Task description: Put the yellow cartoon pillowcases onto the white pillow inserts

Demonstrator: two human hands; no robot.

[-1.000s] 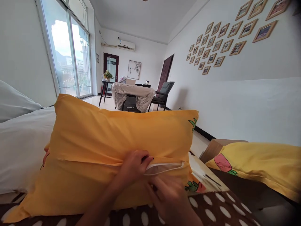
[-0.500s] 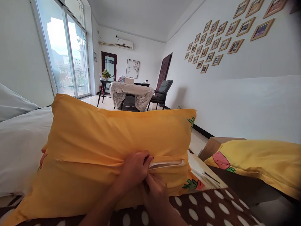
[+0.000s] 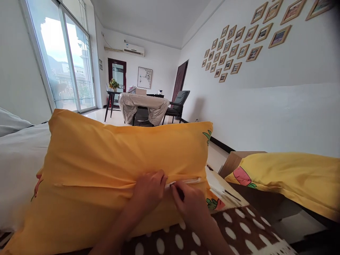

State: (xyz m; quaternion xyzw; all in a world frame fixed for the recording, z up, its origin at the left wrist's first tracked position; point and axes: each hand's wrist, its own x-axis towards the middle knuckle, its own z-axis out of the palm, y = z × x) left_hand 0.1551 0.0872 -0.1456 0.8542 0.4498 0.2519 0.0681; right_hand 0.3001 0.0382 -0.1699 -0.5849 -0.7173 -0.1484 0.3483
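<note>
A stuffed pillow in a plain orange-yellow pillowcase [image 3: 106, 152] stands propped in front of me, its zip seam running across the lower half. Toward the right, the zip is parted and white shows in the gap [image 3: 195, 180]. My left hand [image 3: 150, 186] is closed on the gathered cloth along the seam, just left of this gap. Beside it, my right hand [image 3: 192, 203] pinches a small dark piece at the seam, seemingly the zipper pull, mostly hidden by the fingertips. Carrot prints show at the pillowcase's right edge.
Under the pillow lies a brown blanket with white dots [image 3: 179, 241]. Another yellow pillow [image 3: 289, 177] rests at right on a brown box-like piece [image 3: 233, 159]. White bedding [image 3: 23, 177] is at left. Farther back stand a covered table [image 3: 145, 101] and a black chair [image 3: 179, 104].
My right hand has come up and right from below my left hand to the zip seam. My left hand keeps its hold on the cloth. The whole view has shifted slightly.
</note>
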